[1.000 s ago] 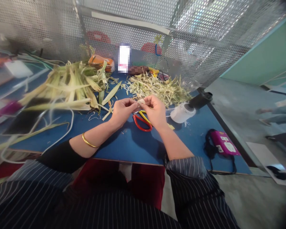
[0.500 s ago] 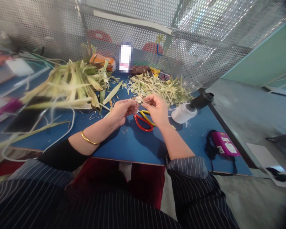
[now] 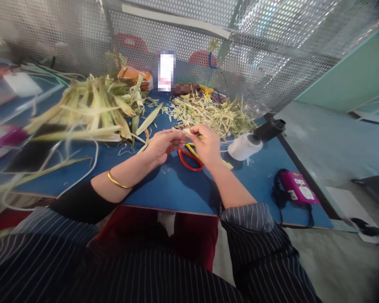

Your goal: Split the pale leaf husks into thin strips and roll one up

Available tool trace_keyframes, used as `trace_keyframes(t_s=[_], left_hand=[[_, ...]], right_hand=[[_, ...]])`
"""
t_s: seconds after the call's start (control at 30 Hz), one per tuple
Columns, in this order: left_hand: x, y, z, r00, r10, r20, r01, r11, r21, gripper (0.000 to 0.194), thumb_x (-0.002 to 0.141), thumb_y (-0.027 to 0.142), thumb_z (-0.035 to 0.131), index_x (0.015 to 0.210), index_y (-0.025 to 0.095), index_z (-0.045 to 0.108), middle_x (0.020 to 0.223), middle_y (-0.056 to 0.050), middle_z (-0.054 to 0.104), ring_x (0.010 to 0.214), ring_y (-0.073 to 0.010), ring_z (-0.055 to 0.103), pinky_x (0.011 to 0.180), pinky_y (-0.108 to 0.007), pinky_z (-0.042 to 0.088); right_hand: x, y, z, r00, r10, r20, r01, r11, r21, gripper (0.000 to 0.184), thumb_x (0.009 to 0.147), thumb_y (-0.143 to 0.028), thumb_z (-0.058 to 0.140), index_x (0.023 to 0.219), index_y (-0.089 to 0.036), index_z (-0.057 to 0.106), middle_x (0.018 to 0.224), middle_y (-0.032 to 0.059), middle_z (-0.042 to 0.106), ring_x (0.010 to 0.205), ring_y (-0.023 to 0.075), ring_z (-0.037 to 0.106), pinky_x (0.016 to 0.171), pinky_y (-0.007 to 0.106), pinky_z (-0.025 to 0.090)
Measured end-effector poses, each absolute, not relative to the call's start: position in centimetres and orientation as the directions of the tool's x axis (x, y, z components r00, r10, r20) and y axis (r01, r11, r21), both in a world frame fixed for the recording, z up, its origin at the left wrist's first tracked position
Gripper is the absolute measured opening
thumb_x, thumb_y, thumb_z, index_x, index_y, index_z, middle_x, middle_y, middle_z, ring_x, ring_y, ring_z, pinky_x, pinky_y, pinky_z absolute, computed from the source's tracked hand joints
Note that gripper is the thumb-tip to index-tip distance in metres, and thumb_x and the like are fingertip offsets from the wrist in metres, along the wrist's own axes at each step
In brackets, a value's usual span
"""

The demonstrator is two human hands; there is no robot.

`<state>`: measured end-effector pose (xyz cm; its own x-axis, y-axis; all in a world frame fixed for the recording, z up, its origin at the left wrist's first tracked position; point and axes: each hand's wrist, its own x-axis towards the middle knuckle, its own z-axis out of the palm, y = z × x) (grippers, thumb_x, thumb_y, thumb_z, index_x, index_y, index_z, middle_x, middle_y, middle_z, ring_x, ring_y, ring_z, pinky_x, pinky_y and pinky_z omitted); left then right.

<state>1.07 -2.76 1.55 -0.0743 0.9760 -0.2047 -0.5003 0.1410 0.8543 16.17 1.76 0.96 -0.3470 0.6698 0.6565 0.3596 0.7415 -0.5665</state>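
Note:
My left hand pinches one side of a small pale piece of corn husk between thumb and fingers. From the other side my right hand closes on the same piece; its lower end is partly hidden by the fingers. Both hands meet above the blue table. Just below them lie scissors with red and yellow handles, their blades covered by the hands. To the right, a cone of white thread rests tilted on the table, a strand running toward my right hand.
Long corn husks are heaped at left, shredded husk strips at back right. A magenta power box with black cord sits near the right edge. An orange packet and bright phone screen stand before the perforated metal screen.
The hands parted slightly, showing more of the pale husk piece, then came together on it again. A bit of green husk now shows by my right fingers. The view has tilted slightly.

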Motion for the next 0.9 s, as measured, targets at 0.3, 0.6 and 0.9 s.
trace_keyframes(t_s=[0.3, 0.6, 0.9], left_hand=[[1.54, -2.88, 1.26, -0.175, 0.984, -0.018, -0.366, -0.048, 0.929, 0.019, 0.064, 0.025, 0.077, 0.076, 0.012, 0.069, 0.072, -0.005, 0.071, 0.065, -0.0122, 0.066, 0.073, -0.028, 0.055], [1.64, -3.20, 1.46, -0.182, 0.981, 0.064, -0.248, -0.109, 0.963, 0.018, 0.065, 0.023, 0.075, 0.079, 0.012, 0.070, 0.074, -0.005, 0.071, 0.068, -0.0131, 0.066, 0.074, -0.028, 0.054], [1.58, -3.01, 1.68, -0.216, 0.976, -0.011, -0.270, -0.049, 0.962, 0.017, 0.068, 0.028, 0.073, 0.067, 0.014, 0.065, 0.065, -0.002, 0.066, 0.057, -0.0082, 0.057, 0.061, -0.022, 0.050]], right_hand=[[15.79, 1.37, 1.06, -0.268, 0.817, 0.510, 0.235, 0.569, -0.788, 0.011, 0.080, -0.029, 0.063, 0.078, -0.020, 0.058, 0.075, -0.0010, 0.062, 0.068, 0.0130, 0.056, 0.069, 0.030, 0.046], [15.71, 1.34, 1.30, -0.247, 0.834, 0.493, 0.197, 0.541, -0.817, 0.007, 0.080, -0.026, 0.062, 0.076, -0.021, 0.059, 0.075, -0.0010, 0.065, 0.071, 0.0136, 0.060, 0.069, 0.030, 0.049], [15.69, 1.22, 1.32, -0.324, 0.798, 0.509, 0.212, 0.585, -0.783, 0.004, 0.082, -0.026, 0.061, 0.084, -0.022, 0.061, 0.081, -0.0013, 0.067, 0.076, 0.0146, 0.062, 0.076, 0.031, 0.050]])
